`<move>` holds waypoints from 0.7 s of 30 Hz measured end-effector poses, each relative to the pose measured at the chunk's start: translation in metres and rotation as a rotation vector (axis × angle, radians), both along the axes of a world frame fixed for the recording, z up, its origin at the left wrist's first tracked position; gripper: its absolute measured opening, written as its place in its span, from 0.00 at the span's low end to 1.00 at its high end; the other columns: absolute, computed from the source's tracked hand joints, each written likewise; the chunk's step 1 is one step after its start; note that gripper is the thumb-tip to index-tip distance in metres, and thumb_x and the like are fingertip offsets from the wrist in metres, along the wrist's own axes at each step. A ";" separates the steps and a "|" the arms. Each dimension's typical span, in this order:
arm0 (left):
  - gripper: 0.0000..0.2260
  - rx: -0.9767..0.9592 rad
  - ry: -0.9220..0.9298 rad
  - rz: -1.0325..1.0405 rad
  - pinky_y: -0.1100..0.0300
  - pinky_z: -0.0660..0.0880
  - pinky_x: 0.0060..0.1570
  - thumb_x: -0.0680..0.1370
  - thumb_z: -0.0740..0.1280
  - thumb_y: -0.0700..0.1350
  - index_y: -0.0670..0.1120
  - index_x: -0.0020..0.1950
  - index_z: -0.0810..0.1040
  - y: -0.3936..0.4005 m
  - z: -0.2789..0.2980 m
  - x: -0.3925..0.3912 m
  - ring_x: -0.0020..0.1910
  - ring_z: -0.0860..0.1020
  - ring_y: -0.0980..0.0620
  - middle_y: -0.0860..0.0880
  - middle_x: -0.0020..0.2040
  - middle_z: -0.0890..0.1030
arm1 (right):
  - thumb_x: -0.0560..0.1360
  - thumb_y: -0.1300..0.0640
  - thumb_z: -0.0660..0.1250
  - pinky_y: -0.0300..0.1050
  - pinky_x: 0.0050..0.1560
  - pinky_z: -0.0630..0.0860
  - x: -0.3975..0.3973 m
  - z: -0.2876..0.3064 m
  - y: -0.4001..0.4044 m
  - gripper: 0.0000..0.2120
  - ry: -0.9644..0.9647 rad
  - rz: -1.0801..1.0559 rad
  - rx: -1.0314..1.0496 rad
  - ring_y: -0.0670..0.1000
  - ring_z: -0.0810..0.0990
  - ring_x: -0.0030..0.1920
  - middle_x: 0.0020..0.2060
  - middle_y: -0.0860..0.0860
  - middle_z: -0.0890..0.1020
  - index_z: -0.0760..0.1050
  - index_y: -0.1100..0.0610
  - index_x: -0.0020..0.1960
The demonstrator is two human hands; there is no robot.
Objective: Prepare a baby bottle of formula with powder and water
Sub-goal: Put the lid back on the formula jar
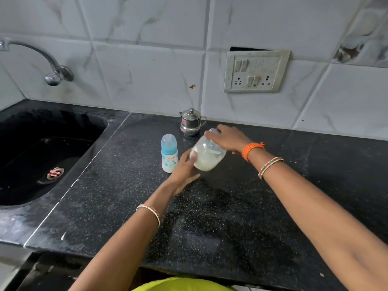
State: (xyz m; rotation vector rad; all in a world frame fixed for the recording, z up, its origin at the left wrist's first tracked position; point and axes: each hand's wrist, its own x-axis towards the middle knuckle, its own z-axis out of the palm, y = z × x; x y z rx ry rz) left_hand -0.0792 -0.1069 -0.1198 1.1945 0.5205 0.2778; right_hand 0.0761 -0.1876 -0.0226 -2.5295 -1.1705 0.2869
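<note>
A clear plastic jar [206,154] with pale powder in it is tilted above the black counter [220,217]. My left hand [184,171] cups its lower side. My right hand [227,138] grips the top end, covering the jar's white lid [213,131]. A scoop shows faintly inside the jar. Just left of the jar stands a baby bottle [169,153], white with a blue collar and a clear cap, upright and closed. Behind it sits a small lidded steel pot [190,122] with a handle.
A black sink [42,156] with a drain lies at the left, under a curved steel tap [52,70]. A switch and socket panel [256,71] is on the tiled wall. The counter's front edge runs along the bottom.
</note>
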 end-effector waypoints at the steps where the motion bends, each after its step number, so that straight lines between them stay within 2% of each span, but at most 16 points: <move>1: 0.24 -0.186 -0.044 0.000 0.52 0.78 0.53 0.79 0.58 0.59 0.51 0.73 0.62 0.001 0.005 -0.003 0.66 0.71 0.44 0.44 0.71 0.68 | 0.74 0.33 0.54 0.46 0.40 0.69 0.000 0.004 -0.002 0.26 -0.019 0.055 0.068 0.55 0.76 0.45 0.52 0.55 0.78 0.68 0.54 0.59; 3: 0.27 -0.442 -0.134 0.004 0.48 0.80 0.52 0.78 0.53 0.64 0.50 0.73 0.63 0.003 0.016 -0.007 0.63 0.74 0.41 0.40 0.70 0.69 | 0.77 0.37 0.53 0.45 0.37 0.68 -0.003 0.011 -0.007 0.22 -0.128 0.248 0.184 0.56 0.77 0.43 0.50 0.56 0.77 0.63 0.55 0.57; 4: 0.29 -0.506 -0.170 0.000 0.47 0.79 0.51 0.78 0.53 0.64 0.49 0.73 0.63 0.004 0.022 -0.008 0.61 0.75 0.40 0.38 0.69 0.70 | 0.76 0.37 0.52 0.45 0.36 0.69 -0.006 0.014 -0.010 0.24 -0.203 0.358 0.235 0.57 0.77 0.42 0.50 0.57 0.76 0.62 0.56 0.58; 7: 0.32 -0.571 -0.184 -0.044 0.46 0.79 0.48 0.74 0.60 0.64 0.46 0.70 0.67 0.007 0.041 -0.011 0.57 0.77 0.38 0.37 0.64 0.73 | 0.72 0.36 0.49 0.46 0.34 0.72 -0.013 0.019 -0.018 0.32 -0.420 0.602 0.348 0.57 0.75 0.39 0.51 0.60 0.75 0.64 0.61 0.62; 10: 0.26 -0.552 -0.115 -0.021 0.47 0.81 0.41 0.71 0.64 0.60 0.45 0.64 0.73 0.006 0.057 -0.011 0.54 0.77 0.40 0.40 0.56 0.77 | 0.71 0.39 0.53 0.43 0.33 0.66 -0.016 0.020 -0.020 0.31 -0.540 0.734 0.402 0.56 0.74 0.36 0.47 0.61 0.74 0.66 0.62 0.61; 14: 0.17 -0.474 -0.124 0.182 0.53 0.79 0.33 0.73 0.63 0.59 0.46 0.49 0.78 -0.002 0.062 -0.001 0.37 0.82 0.45 0.44 0.39 0.83 | 0.71 0.39 0.52 0.43 0.33 0.69 -0.018 0.016 -0.016 0.34 -0.508 0.682 0.427 0.59 0.76 0.36 0.47 0.62 0.74 0.68 0.66 0.61; 16: 0.16 -0.429 -0.162 0.260 0.53 0.78 0.33 0.74 0.62 0.59 0.47 0.46 0.78 -0.005 0.059 0.003 0.34 0.82 0.46 0.46 0.34 0.84 | 0.72 0.39 0.51 0.44 0.33 0.71 -0.021 0.012 -0.014 0.33 -0.463 0.624 0.438 0.59 0.76 0.36 0.48 0.61 0.75 0.68 0.65 0.62; 19: 0.13 -0.347 -0.230 0.354 0.55 0.78 0.31 0.76 0.62 0.56 0.47 0.48 0.77 -0.005 0.056 0.007 0.34 0.82 0.48 0.46 0.36 0.83 | 0.75 0.38 0.51 0.40 0.30 0.68 -0.025 0.002 -0.013 0.27 -0.341 0.491 0.514 0.53 0.74 0.36 0.45 0.54 0.75 0.66 0.60 0.61; 21: 0.13 -0.269 -0.280 0.394 0.56 0.78 0.32 0.76 0.64 0.52 0.45 0.54 0.75 -0.004 0.058 0.009 0.41 0.81 0.48 0.45 0.45 0.81 | 0.77 0.38 0.50 0.39 0.28 0.65 -0.028 -0.003 -0.009 0.23 -0.109 0.294 0.492 0.52 0.74 0.34 0.40 0.51 0.76 0.66 0.56 0.57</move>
